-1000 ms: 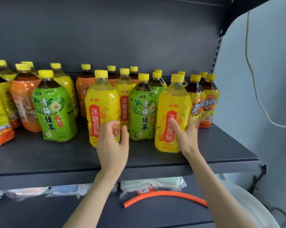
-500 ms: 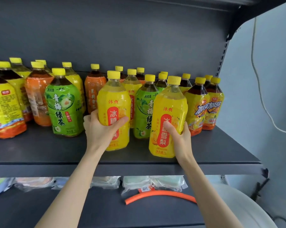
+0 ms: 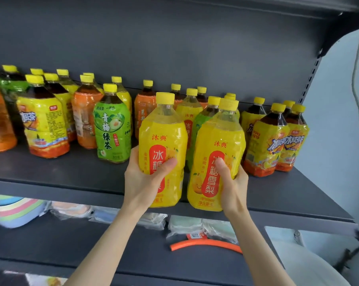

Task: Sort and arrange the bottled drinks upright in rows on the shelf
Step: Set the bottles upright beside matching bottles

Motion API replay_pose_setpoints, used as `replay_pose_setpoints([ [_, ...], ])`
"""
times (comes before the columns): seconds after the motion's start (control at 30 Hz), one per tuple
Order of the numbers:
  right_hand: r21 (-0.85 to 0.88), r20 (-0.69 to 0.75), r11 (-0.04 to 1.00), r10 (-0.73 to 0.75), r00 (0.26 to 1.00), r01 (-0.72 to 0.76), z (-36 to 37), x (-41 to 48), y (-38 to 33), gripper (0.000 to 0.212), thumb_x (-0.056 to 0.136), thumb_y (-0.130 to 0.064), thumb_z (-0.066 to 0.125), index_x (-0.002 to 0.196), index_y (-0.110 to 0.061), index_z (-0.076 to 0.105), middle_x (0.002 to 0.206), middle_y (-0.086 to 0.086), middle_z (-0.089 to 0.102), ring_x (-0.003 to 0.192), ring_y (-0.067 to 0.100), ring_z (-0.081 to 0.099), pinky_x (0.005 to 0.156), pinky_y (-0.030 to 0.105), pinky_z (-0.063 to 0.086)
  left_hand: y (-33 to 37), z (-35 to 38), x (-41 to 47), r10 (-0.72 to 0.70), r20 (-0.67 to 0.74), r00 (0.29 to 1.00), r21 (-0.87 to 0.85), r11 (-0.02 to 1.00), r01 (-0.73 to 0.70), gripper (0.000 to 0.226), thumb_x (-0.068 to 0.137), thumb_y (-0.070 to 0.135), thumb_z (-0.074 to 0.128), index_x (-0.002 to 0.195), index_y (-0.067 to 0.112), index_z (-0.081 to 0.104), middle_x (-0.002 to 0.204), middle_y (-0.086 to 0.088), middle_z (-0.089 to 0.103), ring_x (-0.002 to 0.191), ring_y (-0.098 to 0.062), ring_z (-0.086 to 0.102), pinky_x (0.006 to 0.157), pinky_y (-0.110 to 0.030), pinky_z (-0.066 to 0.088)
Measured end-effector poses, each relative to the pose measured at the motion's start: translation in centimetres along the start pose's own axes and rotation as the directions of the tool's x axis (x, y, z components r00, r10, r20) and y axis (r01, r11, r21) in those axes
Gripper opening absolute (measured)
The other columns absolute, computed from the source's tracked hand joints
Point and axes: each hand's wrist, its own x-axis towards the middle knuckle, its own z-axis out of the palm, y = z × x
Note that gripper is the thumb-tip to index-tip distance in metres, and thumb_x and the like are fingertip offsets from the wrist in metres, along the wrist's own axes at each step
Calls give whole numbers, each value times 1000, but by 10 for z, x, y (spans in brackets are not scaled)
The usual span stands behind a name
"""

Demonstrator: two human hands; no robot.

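Now the left hand [image 3: 145,182] wraps round the lower body of the left pear-drink bottle [image 3: 164,129], thumb across its red label. The right hand [image 3: 233,182] clasps the right pear-drink bottle [image 3: 217,141] the same way. Both stand upright, just beside each other, at the front lip of the shelf [image 3: 71,174]; whether they rest on it I cannot tell. A 3rd pear-drink bottle [image 3: 190,112] stands behind, among mixed kinds. The step looks like gathering matching drinks. Next, these 2 probably need setting down in line with it, clear of the green tea bottle [image 3: 112,129].
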Motion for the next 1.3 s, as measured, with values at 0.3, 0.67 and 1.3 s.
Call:
replay_pose_setpoints([
  [0.3, 34, 111, 999, -44, 993, 40, 118, -39, -16, 60, 59, -62, 68, 105, -25, 64, 95, -8, 75, 87, 11, 72, 66, 21, 56, 27, -120, 7, 42, -57, 997, -23, 999, -44, 61, 52, 60, 74, 106, 44, 52, 96, 24, 66, 89, 1, 65, 62, -13, 52],
  [0.67, 50, 73, 998, 19, 997, -23, 303, -92, 11, 63, 56, -68, 71, 104, -27, 66, 96, -8, 75, 89, 12, 72, 75, 33, 58, 28, -305, 49, -1, -86, 996, 63, 998, 7, 65, 47, 68, 74, 104, 47, 52, 95, 27, 65, 87, 3, 64, 69, -24, 52],
  [1.3, -129, -69, 992, -4, 998, -5, 367, -9, 61, 68, 56, -74, 67, 109, -32, 59, 99, -12, 71, 85, -1, 68, 60, 13, 52, -32, -333, 162, -12, -18, 1000, 78, 997, 14, 85, 44, 69, 71, 117, 31, 48, 102, 17, 62, 87, 7, 61, 64, -15, 49],
])
